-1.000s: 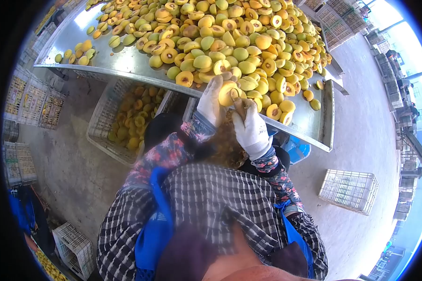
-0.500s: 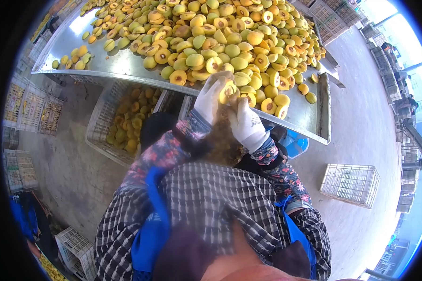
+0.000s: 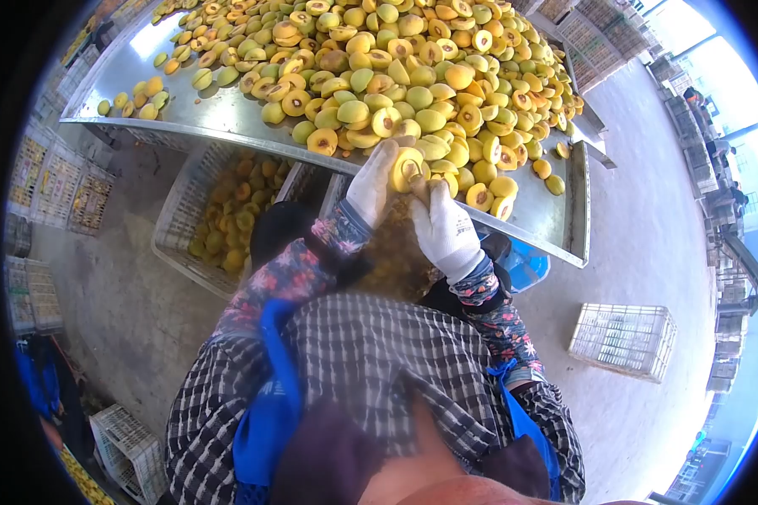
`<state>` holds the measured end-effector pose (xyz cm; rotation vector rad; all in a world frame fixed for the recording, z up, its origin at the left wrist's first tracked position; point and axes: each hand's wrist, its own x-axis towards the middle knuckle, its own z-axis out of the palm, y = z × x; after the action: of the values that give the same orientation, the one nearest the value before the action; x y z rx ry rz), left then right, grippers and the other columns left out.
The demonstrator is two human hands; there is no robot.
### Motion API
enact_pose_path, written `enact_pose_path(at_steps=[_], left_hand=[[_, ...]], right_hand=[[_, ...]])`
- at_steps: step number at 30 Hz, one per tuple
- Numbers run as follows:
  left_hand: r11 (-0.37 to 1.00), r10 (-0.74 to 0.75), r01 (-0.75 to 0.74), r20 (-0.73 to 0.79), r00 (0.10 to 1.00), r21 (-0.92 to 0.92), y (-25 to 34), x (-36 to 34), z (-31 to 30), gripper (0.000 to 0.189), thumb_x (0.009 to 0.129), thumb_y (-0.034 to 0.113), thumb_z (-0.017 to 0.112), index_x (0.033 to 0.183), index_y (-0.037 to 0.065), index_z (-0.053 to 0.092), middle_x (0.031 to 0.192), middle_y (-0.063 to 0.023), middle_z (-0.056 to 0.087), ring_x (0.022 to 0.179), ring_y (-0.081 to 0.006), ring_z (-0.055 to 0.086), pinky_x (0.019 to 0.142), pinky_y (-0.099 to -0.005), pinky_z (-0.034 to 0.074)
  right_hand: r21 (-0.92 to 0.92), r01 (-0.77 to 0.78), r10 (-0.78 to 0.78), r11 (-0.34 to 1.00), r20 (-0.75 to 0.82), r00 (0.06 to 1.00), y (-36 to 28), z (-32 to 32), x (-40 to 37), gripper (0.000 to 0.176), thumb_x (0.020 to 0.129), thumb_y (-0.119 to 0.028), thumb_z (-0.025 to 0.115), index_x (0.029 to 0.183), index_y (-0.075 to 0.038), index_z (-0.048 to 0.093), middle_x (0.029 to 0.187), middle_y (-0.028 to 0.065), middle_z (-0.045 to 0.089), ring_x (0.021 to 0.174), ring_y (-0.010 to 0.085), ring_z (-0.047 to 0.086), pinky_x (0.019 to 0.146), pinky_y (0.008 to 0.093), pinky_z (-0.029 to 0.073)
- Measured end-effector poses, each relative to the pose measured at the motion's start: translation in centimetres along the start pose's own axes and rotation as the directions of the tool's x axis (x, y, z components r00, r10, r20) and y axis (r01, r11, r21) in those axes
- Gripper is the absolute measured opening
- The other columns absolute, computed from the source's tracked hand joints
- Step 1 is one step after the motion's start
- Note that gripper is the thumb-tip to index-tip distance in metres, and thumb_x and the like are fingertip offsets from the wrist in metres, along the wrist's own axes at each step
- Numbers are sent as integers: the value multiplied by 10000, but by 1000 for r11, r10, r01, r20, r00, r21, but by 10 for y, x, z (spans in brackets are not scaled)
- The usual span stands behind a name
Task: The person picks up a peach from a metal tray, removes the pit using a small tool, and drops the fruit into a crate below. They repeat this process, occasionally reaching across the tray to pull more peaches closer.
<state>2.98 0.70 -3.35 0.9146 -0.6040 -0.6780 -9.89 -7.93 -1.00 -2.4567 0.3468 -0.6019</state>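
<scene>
**Peach half at the near table edge**

Peach half (image 3: 407, 167): yellow flesh, cut face turned toward the camera, with a dark pit hollow in the middle. It is held just above the near rim of the table (image 3: 219, 111), touching the front of the heap (image 3: 413, 76).

- Left hand (image 3: 372, 187), white glove, is closed around the half from the left, fingers curled over its top.
- Right hand (image 3: 444, 229), white glove, sits just below and to the right, fingertips up against the underside of the half. Cannot tell whether it grips anything.

Edges and room:
- The heap of cut and whole yellow-green fruit covers most of the steel top and crowds right up to the hands.
- Bare metal shows only on the left part, with a few loose fruit there.
- The rim runs straight across, just beyond the wrists.
- Under the table, to the left of the arms, a crate (image 3: 227, 215) is part-filled with fruit.
- A blue tub (image 3: 526, 265) lies just right of the right forearm.
- Open concrete floor is to the right, where a white crate (image 3: 621, 341) stands well apart.

Hard to read:
- The right hand's palm is turned away.
- The space between the forearms is a brown blur.
- The far end of the table is cut off at the top.
- The fisheye bends everything at the margins.
</scene>
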Motion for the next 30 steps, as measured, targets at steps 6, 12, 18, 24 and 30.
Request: enact_pose_path(at_steps=[6, 12, 18, 24, 30], left_hand=[[987, 125, -119, -46, 991, 105, -11, -1, -5, 499, 1073, 366, 282, 1286, -32, 494, 1170, -146, 628, 1049, -191, 618, 970, -310, 473], [977, -144, 127, -87, 986, -172, -30, 6, -21, 473, 1057, 367, 378, 1248, -38, 530, 1108, -125, 646, 999, -175, 635, 923, -306, 504], [983, -166, 164, -12, 986, -76, -45, 24, -35, 485, 1055, 381, 375, 1259, -36, 518, 1130, -97, 621, 1044, -175, 607, 946, -292, 481], [973, 228, -231, -108, 968, -18, -28, 11, -4, 458, 1050, 384, 377, 1223, -21, 499, 1143, -121, 592, 1077, -235, 593, 896, -342, 513], [1000, -9, 6, -146, 989, -17, -42, 21, -19, 435, 1057, 358, 374, 1037, -8, 609, 939, -100, 644, 826, -207, 641, 781, -315, 532]], right_hand=[[-93, 58, -53, 994, 53, 997, -9, -6, 5, 249, 904, -159, 597, 1022, 19, 469, 777, 265, 604, 726, 457, 610, 603, 483, 487], [-234, 1, 45, 972, 190, 981, 12, 2, 0, 226, 924, -168, 586, 1052, -9, 486, 856, 215, 646, 778, 405, 638, 673, 452, 510], [212, -141, 111, 967, 150, 982, 27, 14, -6, 238, 953, -171, 556, 1092, 8, 480, 847, 217, 639, 790, 393, 641, 673, 436, 502], [158, -94, 90, 983, 29, 995, 16, 32, -2, 248, 955, -154, 560, 1115, 25, 500, 875, 225, 647, 791, 379, 640, 688, 426, 504], [3, -43, 42, 999, 156, 987, 24, 13, -5, 347, 947, -153, 554, 1186, 77, 451, 913, 255, 647, 844, 404, 649, 726, 428, 518]])
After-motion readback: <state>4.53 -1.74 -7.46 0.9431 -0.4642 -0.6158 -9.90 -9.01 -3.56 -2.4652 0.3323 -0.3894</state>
